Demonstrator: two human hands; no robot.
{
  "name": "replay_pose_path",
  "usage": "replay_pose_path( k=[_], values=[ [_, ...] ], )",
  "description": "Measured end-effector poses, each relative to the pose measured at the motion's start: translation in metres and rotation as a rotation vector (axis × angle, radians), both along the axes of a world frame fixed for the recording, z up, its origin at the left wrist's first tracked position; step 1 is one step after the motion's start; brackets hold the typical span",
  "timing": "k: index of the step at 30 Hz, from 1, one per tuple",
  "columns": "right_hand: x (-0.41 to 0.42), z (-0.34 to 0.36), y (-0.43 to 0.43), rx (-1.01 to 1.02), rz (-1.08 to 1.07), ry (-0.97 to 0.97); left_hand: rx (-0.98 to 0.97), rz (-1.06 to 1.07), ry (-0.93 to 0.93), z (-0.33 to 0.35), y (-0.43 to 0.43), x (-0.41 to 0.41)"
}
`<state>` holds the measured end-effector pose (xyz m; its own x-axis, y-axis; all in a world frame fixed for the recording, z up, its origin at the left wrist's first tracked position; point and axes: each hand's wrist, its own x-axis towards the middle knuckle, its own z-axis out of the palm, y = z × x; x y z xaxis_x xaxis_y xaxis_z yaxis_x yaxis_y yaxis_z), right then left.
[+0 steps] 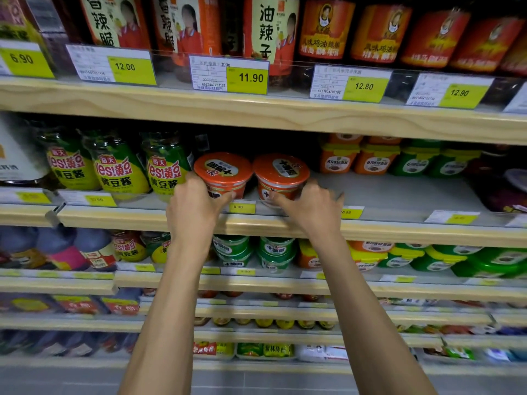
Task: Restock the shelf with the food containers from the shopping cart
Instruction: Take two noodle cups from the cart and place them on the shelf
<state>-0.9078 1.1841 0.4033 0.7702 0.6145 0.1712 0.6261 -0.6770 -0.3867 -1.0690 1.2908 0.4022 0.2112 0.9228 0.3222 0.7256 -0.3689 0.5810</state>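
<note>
Two round tubs with orange lids stand side by side on the middle shelf [399, 192]. My left hand [195, 206] grips the left orange tub [222, 169] from its front and left side. My right hand [310, 208] wraps around the front of the right orange tub [281, 172], fingers against its lower wall. Both tubs rest near the shelf's front edge. The shopping cart is out of view.
Yellow-green bean paste jars [165, 166] crowd the left tub's left side. Orange and green square tubs [376, 159] sit at the back right, with bare shelf in front of them. Tall chili oil jars [271, 32] fill the shelf above. Green tubs [273, 249] stand below.
</note>
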Motion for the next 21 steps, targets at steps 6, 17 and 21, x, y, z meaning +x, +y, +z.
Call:
replay_pose_path(
  k=[6,17,21],
  values=[
    [-0.003,0.015,-0.013,-0.161,0.046,-0.083,0.105,-0.123,0.167,0.0,-0.001,-0.028],
    [-0.009,0.023,-0.068,-0.3,0.062,-0.254,0.223,-0.42,0.431,0.018,-0.022,-0.04],
    [-0.004,0.026,-0.101,-0.327,0.012,-0.25,0.309,-0.489,0.499,0.032,-0.042,-0.028]
  ],
)
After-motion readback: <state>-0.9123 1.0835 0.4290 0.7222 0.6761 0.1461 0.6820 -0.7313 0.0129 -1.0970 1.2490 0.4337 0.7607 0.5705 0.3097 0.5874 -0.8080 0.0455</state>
